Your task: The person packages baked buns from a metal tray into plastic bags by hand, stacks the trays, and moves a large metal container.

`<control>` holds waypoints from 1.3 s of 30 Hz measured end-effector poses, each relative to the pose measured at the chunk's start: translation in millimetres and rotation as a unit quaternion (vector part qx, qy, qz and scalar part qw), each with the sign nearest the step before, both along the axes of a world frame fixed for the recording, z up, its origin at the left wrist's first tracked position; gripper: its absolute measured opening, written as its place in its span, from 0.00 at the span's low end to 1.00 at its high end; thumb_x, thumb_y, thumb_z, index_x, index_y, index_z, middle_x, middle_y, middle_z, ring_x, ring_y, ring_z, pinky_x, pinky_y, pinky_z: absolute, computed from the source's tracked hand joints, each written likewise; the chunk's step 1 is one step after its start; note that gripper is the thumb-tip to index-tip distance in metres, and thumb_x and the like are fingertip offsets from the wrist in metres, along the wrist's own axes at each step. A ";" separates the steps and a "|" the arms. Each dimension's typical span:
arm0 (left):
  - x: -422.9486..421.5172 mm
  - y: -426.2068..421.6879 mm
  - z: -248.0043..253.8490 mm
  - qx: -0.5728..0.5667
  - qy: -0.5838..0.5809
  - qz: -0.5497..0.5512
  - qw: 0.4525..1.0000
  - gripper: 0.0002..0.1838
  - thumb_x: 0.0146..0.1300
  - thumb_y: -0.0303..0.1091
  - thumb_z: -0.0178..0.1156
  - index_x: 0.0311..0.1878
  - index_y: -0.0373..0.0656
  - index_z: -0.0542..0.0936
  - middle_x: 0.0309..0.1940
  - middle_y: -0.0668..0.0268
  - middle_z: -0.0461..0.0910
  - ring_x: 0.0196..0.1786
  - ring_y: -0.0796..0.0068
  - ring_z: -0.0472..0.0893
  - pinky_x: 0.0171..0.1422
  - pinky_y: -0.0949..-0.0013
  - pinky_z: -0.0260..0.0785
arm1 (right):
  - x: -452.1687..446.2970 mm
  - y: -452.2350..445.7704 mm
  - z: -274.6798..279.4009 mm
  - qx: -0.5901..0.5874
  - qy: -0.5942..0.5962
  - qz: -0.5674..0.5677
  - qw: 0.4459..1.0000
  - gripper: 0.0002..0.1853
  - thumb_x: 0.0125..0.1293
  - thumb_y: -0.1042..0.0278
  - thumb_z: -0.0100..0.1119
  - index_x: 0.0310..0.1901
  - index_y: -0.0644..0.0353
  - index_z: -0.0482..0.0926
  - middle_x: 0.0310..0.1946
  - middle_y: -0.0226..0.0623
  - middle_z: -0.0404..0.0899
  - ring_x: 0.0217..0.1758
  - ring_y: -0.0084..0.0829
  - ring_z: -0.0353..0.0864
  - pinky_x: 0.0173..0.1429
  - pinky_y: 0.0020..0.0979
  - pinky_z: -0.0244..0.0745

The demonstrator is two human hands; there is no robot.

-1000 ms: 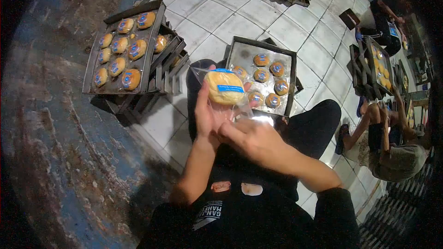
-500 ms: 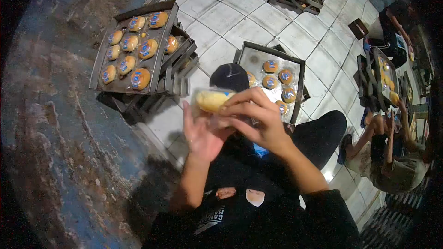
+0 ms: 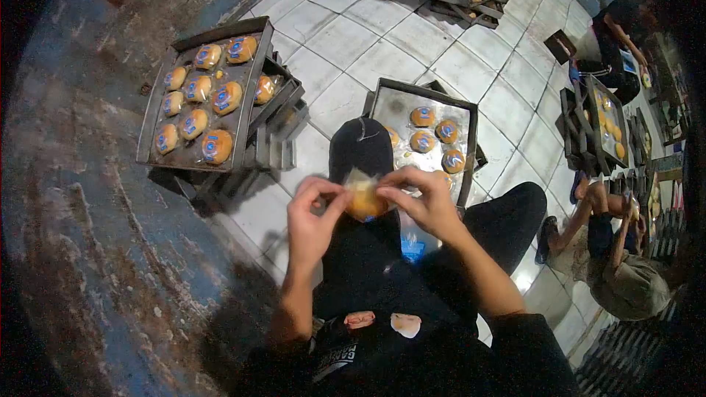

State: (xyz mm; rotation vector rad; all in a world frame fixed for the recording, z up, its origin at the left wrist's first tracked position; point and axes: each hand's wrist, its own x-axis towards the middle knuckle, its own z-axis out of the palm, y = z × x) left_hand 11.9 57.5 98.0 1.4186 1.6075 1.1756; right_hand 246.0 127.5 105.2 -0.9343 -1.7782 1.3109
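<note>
The round bun in clear plastic (image 3: 365, 206) is golden yellow. The round buns (image 3: 228, 98) in the dark grey metal tray (image 3: 220, 37) are golden brown with blue labels (image 3: 211, 147). The square floor tiles (image 3: 316, 22) are white with dark lines, the cloth shirt (image 3: 448, 353) black with white letters (image 3: 334, 359).

Bun labels (image 3: 215, 148) unreadable; shirt (image 3: 423, 356) perhaps “GA…”

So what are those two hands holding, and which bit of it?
A bun in a clear wrapper. The left hand and right hand pinch the wrapper at opposite sides; blur hides exactly where the fingertips sit.
</note>
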 end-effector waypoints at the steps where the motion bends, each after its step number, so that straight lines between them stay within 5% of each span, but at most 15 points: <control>1: -5.7 -4.6 1.7 -0.002 -0.001 0.001 1.000 0.07 0.72 0.28 0.70 0.45 0.36 0.84 0.43 0.69 0.84 0.47 0.81 0.80 0.50 0.75 0.67 | 3.7 0.8 -0.6 -0.037 0.003 0.000 0.999 0.11 0.69 0.70 0.75 0.48 0.67 0.88 0.41 0.40 0.92 0.44 0.29 0.91 0.53 0.32 0.84; 4: -18.2 -20.2 18.1 -0.144 -0.267 0.015 0.953 0.09 0.70 0.26 0.70 0.37 0.41 0.78 0.35 0.75 0.76 0.40 0.84 0.74 0.49 0.74 0.66 | 23.8 -1.8 9.1 -0.243 0.073 -0.047 0.966 0.08 0.68 0.71 0.76 0.45 0.66 0.91 0.39 0.38 0.92 0.41 0.23 0.89 0.48 0.28 0.84; 6: -19.9 -17.5 -4.4 -0.153 -0.278 0.015 0.948 0.08 0.70 0.26 0.70 0.37 0.41 0.78 0.35 0.75 0.76 0.41 0.83 0.73 0.48 0.74 0.65 | 26.8 -0.7 1.9 -0.290 0.048 -0.037 0.955 0.08 0.68 0.71 0.76 0.44 0.66 0.91 0.38 0.37 0.92 0.40 0.22 0.88 0.47 0.28 0.83; 9: -25.5 -20.6 -12.3 -0.103 -0.262 -0.004 0.959 0.08 0.70 0.26 0.70 0.37 0.42 0.78 0.35 0.74 0.75 0.41 0.82 0.72 0.49 0.74 0.64 | 24.6 0.3 -17.1 -0.166 0.013 -0.064 0.984 0.08 0.67 0.70 0.77 0.43 0.64 0.92 0.36 0.35 0.92 0.37 0.20 0.87 0.42 0.28 0.80; 11: -23.9 -34.8 -16.9 -0.059 -0.237 -0.025 0.969 0.08 0.69 0.26 0.70 0.37 0.42 0.78 0.35 0.73 0.75 0.41 0.82 0.72 0.49 0.74 0.63 | 33.6 -8.5 -4.9 0.049 -0.036 -0.018 0.998 0.08 0.65 0.69 0.79 0.40 0.63 0.93 0.34 0.34 0.92 0.35 0.18 0.85 0.39 0.29 0.77; 19: -10.0 -69.9 -72.5 -0.223 -0.251 0.009 0.942 0.08 0.72 0.30 0.69 0.36 0.42 0.79 0.30 0.78 0.73 0.36 0.86 0.69 0.44 0.76 0.61 | 41.9 -32.0 -61.7 -0.276 -0.060 -0.019 0.959 0.13 0.65 0.62 0.81 0.39 0.65 0.90 0.28 0.26 0.85 0.32 0.13 0.75 0.35 0.24 0.69; 24: -13.2 -65.2 -80.0 -0.262 -0.194 -0.028 0.945 0.09 0.73 0.31 0.66 0.37 0.40 0.77 0.31 0.74 0.76 0.39 0.84 0.74 0.46 0.72 0.66 | 45.0 -18.3 -93.3 -0.418 -0.021 0.093 0.903 0.22 0.70 0.59 0.77 0.58 0.62 0.83 0.34 0.23 0.85 0.37 0.14 0.79 0.43 0.22 0.70; 28: -11.3 -63.9 -85.5 -0.247 -0.191 -0.011 0.950 0.08 0.73 0.29 0.66 0.45 0.41 0.75 0.31 0.72 0.78 0.40 0.83 0.75 0.46 0.72 0.68 | 42.4 -19.4 -88.5 -0.323 0.046 0.162 0.931 0.18 0.73 0.67 0.71 0.60 0.60 0.82 0.46 0.28 0.84 0.49 0.18 0.81 0.57 0.27 0.76; 32: -6.6 -61.8 -96.0 -0.201 -0.169 0.013 0.965 0.14 0.73 0.26 0.67 0.53 0.43 0.70 0.27 0.75 0.71 0.32 0.85 0.71 0.38 0.73 0.63 | 50.7 -11.6 -55.9 -0.400 0.028 0.251 0.881 0.16 0.75 0.70 0.66 0.61 0.61 0.81 0.52 0.36 0.83 0.53 0.25 0.83 0.64 0.32 0.81; 35: -4.0 -53.4 -94.0 -0.198 -0.117 0.025 0.973 0.16 0.73 0.27 0.68 0.54 0.43 0.69 0.25 0.77 0.65 0.29 0.86 0.65 0.33 0.73 0.57 | 66.1 2.3 -48.6 -0.346 0.034 0.195 0.917 0.17 0.82 0.58 0.58 0.60 0.62 0.79 0.50 0.36 0.83 0.50 0.27 0.84 0.59 0.31 0.82; 38: -11.2 -48.7 -99.2 -0.214 -0.086 0.040 0.972 0.17 0.74 0.28 0.68 0.54 0.45 0.68 0.24 0.79 0.60 0.28 0.87 0.59 0.32 0.73 0.51 | 69.7 24.5 -72.7 -0.191 -0.049 -0.016 0.980 0.24 0.78 0.62 0.66 0.67 0.59 0.67 0.52 0.38 0.81 0.51 0.24 0.81 0.54 0.28 0.81; 39: -13.0 -48.3 -101.5 -0.230 -0.083 0.049 0.968 0.18 0.74 0.30 0.68 0.54 0.47 0.67 0.23 0.80 0.58 0.28 0.88 0.57 0.33 0.73 0.48 | 61.9 41.4 -74.9 -0.248 -0.015 -0.107 0.963 0.28 0.75 0.65 0.70 0.67 0.57 0.63 0.54 0.39 0.80 0.54 0.25 0.81 0.53 0.29 0.83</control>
